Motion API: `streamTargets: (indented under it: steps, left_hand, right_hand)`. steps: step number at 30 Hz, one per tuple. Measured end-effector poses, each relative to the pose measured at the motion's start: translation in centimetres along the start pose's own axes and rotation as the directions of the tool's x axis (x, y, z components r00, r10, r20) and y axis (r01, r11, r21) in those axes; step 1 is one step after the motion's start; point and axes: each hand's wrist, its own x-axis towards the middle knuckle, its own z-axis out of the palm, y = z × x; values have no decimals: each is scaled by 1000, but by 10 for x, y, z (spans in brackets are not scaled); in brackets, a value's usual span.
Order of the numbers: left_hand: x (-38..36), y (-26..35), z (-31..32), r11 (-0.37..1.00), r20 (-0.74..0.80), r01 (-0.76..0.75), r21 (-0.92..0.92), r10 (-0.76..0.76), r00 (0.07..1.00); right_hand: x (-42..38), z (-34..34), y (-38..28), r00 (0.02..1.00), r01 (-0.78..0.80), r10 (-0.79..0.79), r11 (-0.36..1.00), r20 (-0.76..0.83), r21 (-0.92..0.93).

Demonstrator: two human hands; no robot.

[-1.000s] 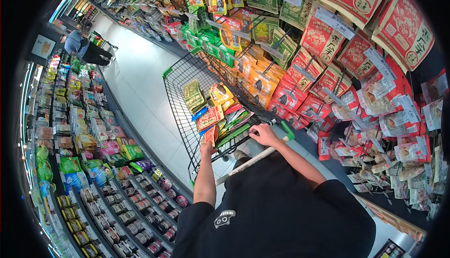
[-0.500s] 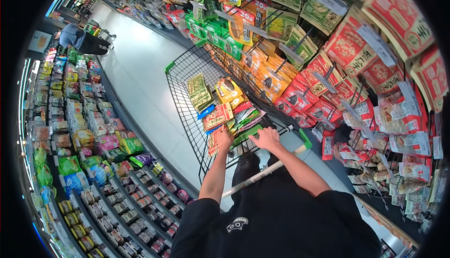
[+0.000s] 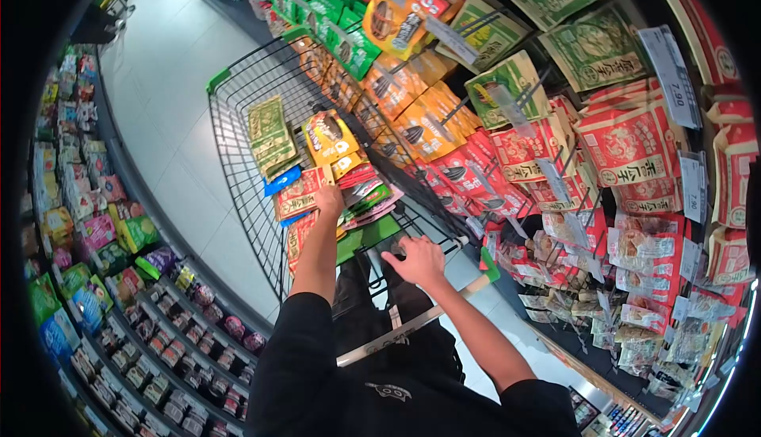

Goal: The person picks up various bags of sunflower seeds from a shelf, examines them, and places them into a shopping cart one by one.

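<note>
A black wire shopping cart (image 3: 238, 159) with green trim stands in front of me, holding several snack packets. My left hand (image 3: 329, 199) reaches into the basket and rests on the pile, its fingertips against a red snack packet (image 3: 300, 193). A yellow packet (image 3: 329, 137) and green packets (image 3: 269, 132) lie just beyond it. Whether the left hand's fingers grip anything is hidden. My right hand (image 3: 416, 261) is curled around the cart handle (image 3: 483, 262) at the near end of the cart.
Hanging red, orange and green snack bags (image 3: 476, 159) with price tags crowd the cart's right side. Low shelves of packets and jars (image 3: 119, 239) line the left. A pale floor aisle (image 3: 166, 96) runs ahead. A white bar (image 3: 412, 326) crosses my dark shirt.
My left hand went from the cart's near edge, holding a red packet, forward into the basket onto the pile. The view swung closer to the cart and the right-hand display. My right hand stayed on the handle.
</note>
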Motion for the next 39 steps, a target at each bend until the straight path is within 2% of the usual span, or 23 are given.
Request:
streamTargets:
  steps: [3,5,6,9,12,15,16,19,20,22,25,27,28,31,32,33,35,37,38,39]
  left_hand:
    - [-13,-20,-6,998,-33,-47,30,47,998]
    - [-39,-36,-27,989,-45,-147,-18,146,988]
    - [-55,-46,-41,935,37,-313,170,311,950]
    - [-107,-83,-57,854,59,-478,206,477,877]
    - [-164,-114,-86,833,65,-456,313,460,885]
    - [-192,-134,-82,816,-4,-339,469,386,922]
    - [-189,-138,-65,807,133,-296,510,266,955]
    - [-177,-140,-26,795,94,-215,568,197,976]
    - [-166,-140,-14,760,145,-231,607,179,973]
    - [-158,-137,-15,722,143,-187,666,123,982]
    - [-149,-127,-26,665,202,-164,728,20,979]
    - [-152,-118,-29,696,315,-168,698,-87,945]
    - [-156,-114,-31,727,339,-174,664,-85,937]
    - [-180,-84,-55,598,411,-245,764,-158,898]
    - [-168,-87,-14,563,337,-155,812,-235,912]
    - [-168,-89,9,644,288,-89,760,-211,934]
    - [-201,-63,-52,811,461,-271,518,2,887]
    - [-197,-51,-49,959,352,-96,266,-4,936]
    - [-196,-48,-49,987,237,-70,144,34,971]
    - [-190,-53,-36,984,97,-106,141,93,991]
  right_hand:
    - [-1,1,0,1000,19,-19,1000,0,-9]
    - [-1,2,0,1000,28,-28,1000,-7,2]
    - [-2,2,1,999,33,-34,999,-12,-7]
    - [-5,0,-1,999,33,-33,998,-11,-47]
    - [-5,2,1,999,48,-49,998,-22,-39]
    - [-7,-1,0,1000,12,-12,1000,6,6]
    - [-7,-2,0,1000,18,-18,1000,4,-3]
    - [-12,-9,-4,1000,13,-13,999,9,-33]
    - [-13,-12,-4,1000,7,-7,999,13,-45]
    - [-10,-5,-1,999,33,-34,999,-16,-30]
    - [-10,-6,-1,999,32,-32,999,-42,0]
    - [-13,-7,-1,999,35,-35,999,-22,4]
    - [-13,-11,-3,999,5,-5,1000,33,9]
    - [-14,-7,0,998,17,-16,1000,-56,15]
    - [-13,-7,0,999,21,-20,1000,-48,19]
    - [-12,-8,2,999,23,-22,999,-39,25]
    - [-14,-5,2,999,26,-25,999,-34,34]
    - [-14,-5,5,998,31,-30,999,-47,28]
    - [-13,-6,6,998,31,-29,999,-57,26]
    - [-15,-4,7,998,28,-26,999,-64,29]
